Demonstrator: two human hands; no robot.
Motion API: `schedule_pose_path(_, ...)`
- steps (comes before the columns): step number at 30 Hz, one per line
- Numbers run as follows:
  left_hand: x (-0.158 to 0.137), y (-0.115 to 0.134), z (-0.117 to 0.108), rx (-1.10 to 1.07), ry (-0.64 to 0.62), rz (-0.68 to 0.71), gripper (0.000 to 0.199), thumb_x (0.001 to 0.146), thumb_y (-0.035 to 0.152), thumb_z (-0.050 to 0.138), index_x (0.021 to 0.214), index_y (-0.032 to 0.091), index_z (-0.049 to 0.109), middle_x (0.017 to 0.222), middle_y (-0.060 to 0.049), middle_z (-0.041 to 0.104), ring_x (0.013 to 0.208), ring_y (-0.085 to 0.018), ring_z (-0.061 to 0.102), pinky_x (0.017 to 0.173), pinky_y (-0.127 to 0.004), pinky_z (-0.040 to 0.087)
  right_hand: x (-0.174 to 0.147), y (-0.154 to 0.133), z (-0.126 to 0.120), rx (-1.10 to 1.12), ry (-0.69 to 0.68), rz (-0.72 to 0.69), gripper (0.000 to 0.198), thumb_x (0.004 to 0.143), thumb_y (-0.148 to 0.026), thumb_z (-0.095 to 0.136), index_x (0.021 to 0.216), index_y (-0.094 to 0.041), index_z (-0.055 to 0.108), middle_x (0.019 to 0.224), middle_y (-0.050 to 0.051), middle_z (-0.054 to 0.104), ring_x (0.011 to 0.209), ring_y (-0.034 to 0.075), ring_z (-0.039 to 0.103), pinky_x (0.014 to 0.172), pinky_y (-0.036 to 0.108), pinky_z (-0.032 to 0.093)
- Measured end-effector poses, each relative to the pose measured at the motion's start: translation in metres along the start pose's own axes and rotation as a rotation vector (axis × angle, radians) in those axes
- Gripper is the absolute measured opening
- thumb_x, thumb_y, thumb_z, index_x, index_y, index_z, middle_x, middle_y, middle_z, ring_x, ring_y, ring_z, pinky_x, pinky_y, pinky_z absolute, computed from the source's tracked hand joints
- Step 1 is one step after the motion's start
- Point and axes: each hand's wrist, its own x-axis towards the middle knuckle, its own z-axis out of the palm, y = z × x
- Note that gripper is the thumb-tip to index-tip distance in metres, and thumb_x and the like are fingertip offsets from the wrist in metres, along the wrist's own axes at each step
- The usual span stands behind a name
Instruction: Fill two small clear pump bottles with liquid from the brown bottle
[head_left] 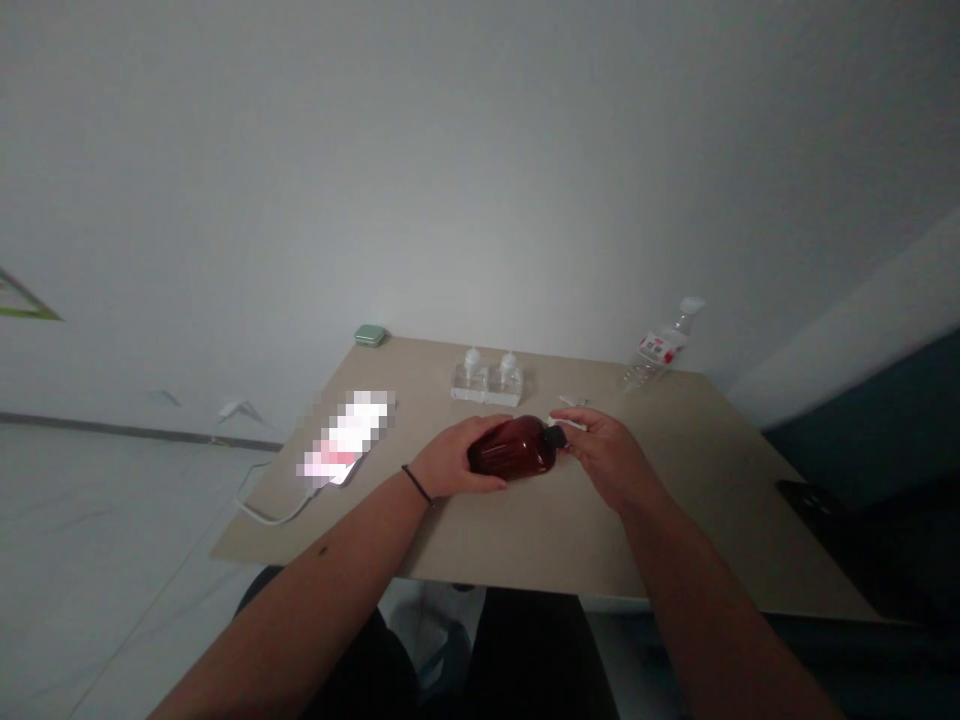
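A dark amber bottle (517, 446) lies on its side over the middle of the beige table (540, 540), its black cap (556, 436) pointing right. My left hand (454, 460) wraps around the bottle's body from the left. My right hand (604, 452) pinches the black cap with thumb and fingers. A thin black band sits on my left wrist.
Two small clear bottles (487, 378) stand together behind my hands. A clear plastic water bottle (660, 352) stands at the back right, a small green case (370, 335) at the back left corner. A phone (345, 442) on a white cable lies left. A small white item (571, 402) lies behind my right hand.
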Motion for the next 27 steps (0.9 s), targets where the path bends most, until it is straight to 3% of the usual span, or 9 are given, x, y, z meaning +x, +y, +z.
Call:
schedule_pose_path(6, 0.001, 0.004, -0.002, 0.114, -0.025, 0.025, 0.089, 0.072, 0.054, 0.081, 0.147, 0.024, 0.044, 0.135, -0.013, 0.062, 0.120, -0.031, 0.061, 0.105, -0.047, 0.047, -0.012, -0.037, -0.012, -0.292, -0.129, -0.116, 0.032, 0.092, -0.041, 0.052, 0.102, -0.026, 0.078, 0.112, 0.008, 0.077, 0.110, 0.026, 0.070, 0.098, 0.044, 0.055)
schedule_pose_path(10, 0.003, 0.010, -0.001, 0.208, -0.063, 0.002, 0.088, 0.073, 0.057, 0.079, 0.147, 0.024, 0.044, 0.127, -0.013, 0.065, 0.112, -0.031, 0.063, 0.100, -0.047, 0.049, -0.027, -0.049, 0.000, -0.614, -0.132, -0.298, 0.041, 0.097, -0.037, 0.044, 0.119, -0.020, 0.073, 0.128, 0.011, 0.071, 0.124, 0.027, 0.064, 0.110, 0.048, 0.047)
schedule_pose_path(17, 0.001, 0.010, 0.000, 0.152, -0.027, 0.018, 0.085, 0.072, 0.056, 0.080, 0.144, 0.023, 0.047, 0.127, -0.012, 0.065, 0.112, -0.030, 0.063, 0.101, -0.046, 0.049, -0.044, -0.030, 0.026, -1.130, -0.076, -0.715, 0.044, 0.099, -0.019, 0.038, 0.135, -0.010, 0.061, 0.141, 0.020, 0.060, 0.134, 0.029, 0.055, 0.115, 0.052, 0.042)
schedule_pose_path(23, 0.003, 0.011, 0.004, 0.124, 0.013, -0.005, 0.084, 0.071, 0.051, 0.082, 0.142, 0.020, 0.050, 0.128, -0.015, 0.065, 0.112, -0.032, 0.063, 0.101, -0.047, 0.049, -0.056, -0.006, 0.028, -1.223, 0.022, -0.802, 0.058, 0.099, -0.023, 0.042, 0.155, -0.008, 0.035, 0.150, 0.022, 0.050, 0.143, 0.034, 0.043, 0.119, 0.059, 0.032)
schedule_pose_path(27, 0.004, 0.015, 0.007, 0.122, 0.013, -0.033, 0.084, 0.070, 0.050, 0.082, 0.143, 0.023, 0.050, 0.128, -0.013, 0.065, 0.112, -0.032, 0.063, 0.101, -0.047, 0.049, -0.060, 0.001, 0.028, -1.237, 0.092, -0.818, 0.066, 0.099, -0.023, 0.045, 0.159, -0.006, 0.024, 0.150, 0.023, 0.050, 0.143, 0.035, 0.042, 0.118, 0.059, 0.033)
